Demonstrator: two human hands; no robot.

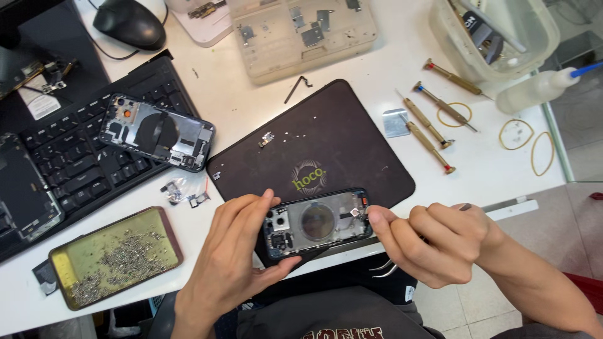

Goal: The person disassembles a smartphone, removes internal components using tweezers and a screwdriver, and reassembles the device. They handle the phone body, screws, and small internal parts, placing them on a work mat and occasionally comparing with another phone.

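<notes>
My left hand grips the left end of an opened phone housing with a round coil in its middle, held over the near edge of a dark work mat. My right hand holds metal tweezers, whose tips stick out below the palm. Its fingertips press a small part at the housing's right end.
A second opened phone lies on a black keyboard. A yellow-green tray of several tiny screws sits at the near left. Three screwdrivers, rubber bands, a squeeze bottle, a parts box and a mouse lie beyond the mat.
</notes>
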